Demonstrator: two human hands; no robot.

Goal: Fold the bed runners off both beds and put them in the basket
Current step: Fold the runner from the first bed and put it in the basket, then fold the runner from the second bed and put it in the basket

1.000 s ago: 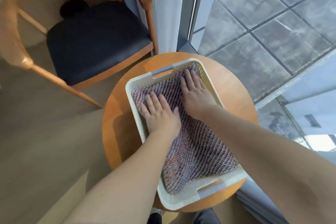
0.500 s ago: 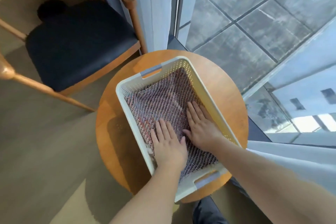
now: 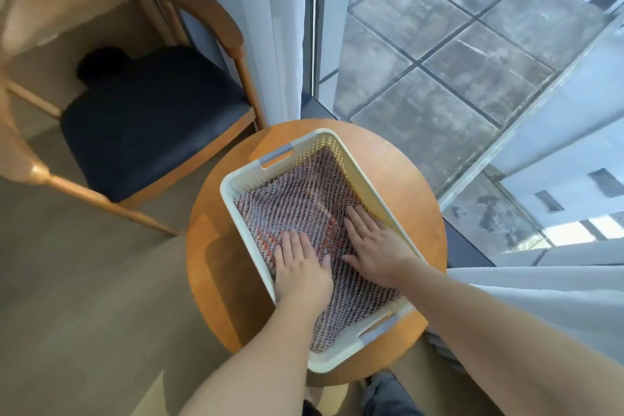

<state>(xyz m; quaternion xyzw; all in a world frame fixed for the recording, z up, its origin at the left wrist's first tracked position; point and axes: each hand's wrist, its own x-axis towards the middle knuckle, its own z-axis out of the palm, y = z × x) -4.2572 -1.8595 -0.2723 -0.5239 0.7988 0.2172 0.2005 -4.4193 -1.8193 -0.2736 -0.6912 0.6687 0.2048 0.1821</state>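
A folded woven bed runner [image 3: 297, 199], reddish and grey, lies flat inside a white perforated basket [image 3: 368, 176] with grey handles. The basket stands on a round wooden table [image 3: 415, 186]. My left hand [image 3: 302, 268] rests palm down on the runner near the basket's left wall, fingers spread. My right hand [image 3: 376, 246] lies flat on the runner beside the right wall. Neither hand grips the cloth.
A wooden armchair [image 3: 209, 7] with a dark seat cushion [image 3: 152, 118] stands at the left of the table. White curtains [image 3: 263, 27] hang behind it and at the right [image 3: 557, 300]. A glass door shows a tiled balcony [image 3: 456, 44].
Both hands slid from the far part of the runner toward the near end of the basket, staying flat on it. The camera view shifted slightly.
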